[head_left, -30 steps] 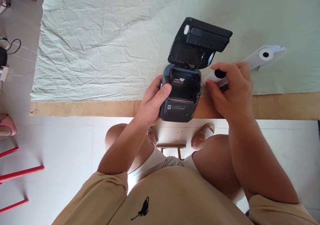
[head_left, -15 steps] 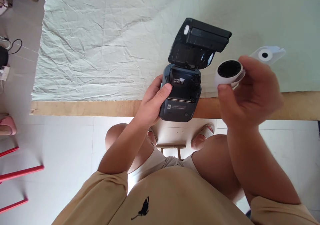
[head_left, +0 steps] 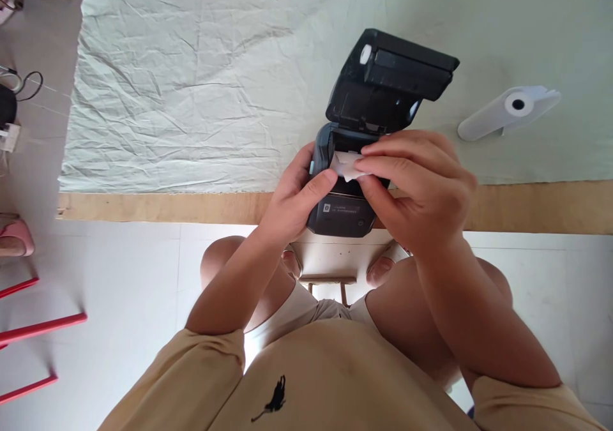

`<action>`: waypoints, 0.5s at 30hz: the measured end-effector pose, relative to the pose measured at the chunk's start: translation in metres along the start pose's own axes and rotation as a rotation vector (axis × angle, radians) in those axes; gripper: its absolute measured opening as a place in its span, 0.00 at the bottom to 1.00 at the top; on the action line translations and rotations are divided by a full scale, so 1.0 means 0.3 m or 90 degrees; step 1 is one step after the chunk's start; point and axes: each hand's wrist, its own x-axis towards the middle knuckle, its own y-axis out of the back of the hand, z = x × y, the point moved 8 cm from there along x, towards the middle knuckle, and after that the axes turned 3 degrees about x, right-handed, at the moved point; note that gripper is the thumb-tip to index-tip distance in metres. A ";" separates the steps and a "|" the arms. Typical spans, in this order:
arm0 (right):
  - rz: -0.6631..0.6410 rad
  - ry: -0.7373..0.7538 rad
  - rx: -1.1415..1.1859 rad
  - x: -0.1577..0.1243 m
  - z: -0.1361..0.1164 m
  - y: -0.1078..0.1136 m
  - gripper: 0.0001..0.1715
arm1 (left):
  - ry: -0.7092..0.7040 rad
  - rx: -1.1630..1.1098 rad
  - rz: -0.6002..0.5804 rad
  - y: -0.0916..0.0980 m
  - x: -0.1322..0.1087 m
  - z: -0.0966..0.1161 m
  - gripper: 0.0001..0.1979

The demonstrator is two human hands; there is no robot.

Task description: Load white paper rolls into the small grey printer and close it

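Note:
A dark portable label printer (head_left: 341, 217) with its lid (head_left: 387, 80) swung up is held over the table's front edge. My left hand (head_left: 299, 191) grips its left side, thumb along the rim of the paper bay. In the bay's opening sits a small white paper roll (head_left: 345, 165), pinched in the fingers of my right hand (head_left: 416, 185). Those fingers cover the roll's right part, so I cannot tell whether it rests on the bay's floor.
A larger white paper roll (head_left: 488, 118) lies on the pale green cloth (head_left: 215, 86) to the right. The table's wooden edge (head_left: 167, 206) runs below the cloth. Red bars (head_left: 43, 329) and a pink object (head_left: 16, 237) show at the far left.
My right hand has carried the small paper roll leftward from beside the printer into its open bay. The left hand still holds the printer, with little movement.

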 end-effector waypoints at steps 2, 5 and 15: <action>-0.026 0.006 0.002 -0.015 -0.013 -0.002 0.12 | -0.001 -0.007 0.005 0.000 -0.002 0.002 0.28; -0.061 0.002 0.027 -0.044 -0.035 -0.017 0.07 | -0.008 -0.005 0.000 0.002 -0.002 0.004 0.28; 0.079 -0.117 0.122 -0.071 0.056 0.037 0.13 | 0.008 0.034 0.009 0.022 -0.005 -0.014 0.46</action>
